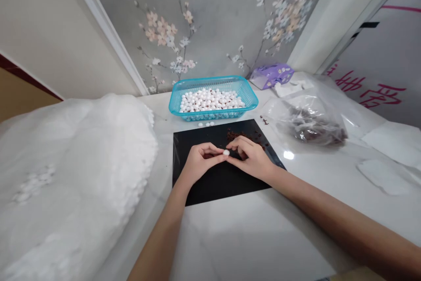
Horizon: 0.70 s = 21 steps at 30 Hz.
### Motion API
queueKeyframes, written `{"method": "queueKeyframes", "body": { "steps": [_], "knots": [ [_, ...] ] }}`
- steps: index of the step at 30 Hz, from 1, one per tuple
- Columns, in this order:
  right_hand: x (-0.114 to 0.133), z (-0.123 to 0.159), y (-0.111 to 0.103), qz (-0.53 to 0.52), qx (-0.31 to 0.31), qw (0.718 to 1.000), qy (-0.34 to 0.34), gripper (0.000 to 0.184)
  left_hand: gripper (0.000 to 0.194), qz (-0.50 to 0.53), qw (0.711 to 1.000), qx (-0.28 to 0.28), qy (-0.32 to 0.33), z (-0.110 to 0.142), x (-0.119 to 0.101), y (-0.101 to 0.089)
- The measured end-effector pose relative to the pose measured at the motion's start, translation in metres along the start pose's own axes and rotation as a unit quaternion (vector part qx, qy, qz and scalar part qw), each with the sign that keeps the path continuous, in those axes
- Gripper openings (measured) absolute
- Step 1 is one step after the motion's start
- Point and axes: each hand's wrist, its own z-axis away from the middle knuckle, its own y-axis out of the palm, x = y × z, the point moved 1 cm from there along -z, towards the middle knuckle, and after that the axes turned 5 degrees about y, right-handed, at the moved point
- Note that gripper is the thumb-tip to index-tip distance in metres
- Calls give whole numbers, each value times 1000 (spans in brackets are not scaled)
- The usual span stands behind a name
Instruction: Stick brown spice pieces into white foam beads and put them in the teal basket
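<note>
A small white ball [226, 152] is pinched at the fingertips of my left hand [204, 158], above a black mat [217, 184]. From the other side, my right hand [248, 154] has its thumb and forefinger curled against the same ball. Its other fingers are bent, and whether a smaller piece is between them cannot be seen. Reddish-brown bits [241, 134] lie scattered on the mat just behind my right hand. Beyond the mat's far edge, a few loose white balls [206, 124] rest on the white table [226, 237].
A blue plastic basket [213, 80] full of white balls stands at the back. On the left bulges a large translucent bag [82, 149] of white balls. A clear bag [312, 123] of brown pieces lies right, with a purple package [274, 75] behind and white sheets [394, 143] beside it.
</note>
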Motion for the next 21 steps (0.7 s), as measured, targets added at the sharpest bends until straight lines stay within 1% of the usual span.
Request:
{"method": "queueKeyframes", "body": {
  "steps": [5, 8, 12, 15, 21],
  "knots": [
    [2, -1, -1, 3, 9, 1000, 2, 8, 18, -7, 1000, 4, -3, 0, 1, 0],
    [2, -1, -1, 2, 8, 1000, -2, 10, 19, -12, 1000, 14, -6, 0, 2, -1],
    [1, -2, -1, -6, 8, 1000, 14, 15, 20, -13, 1000, 17, -17, 0, -1, 0],
    [1, -2, -1, -10, -5, 1000, 23, 19, 20, -3, 1000, 4, -26, 0, -5, 1],
    [2, -1, -1, -9, -36, 999, 3, 11, 23, -24, 1000, 0, -6, 0, -7, 0]
  ]
}}
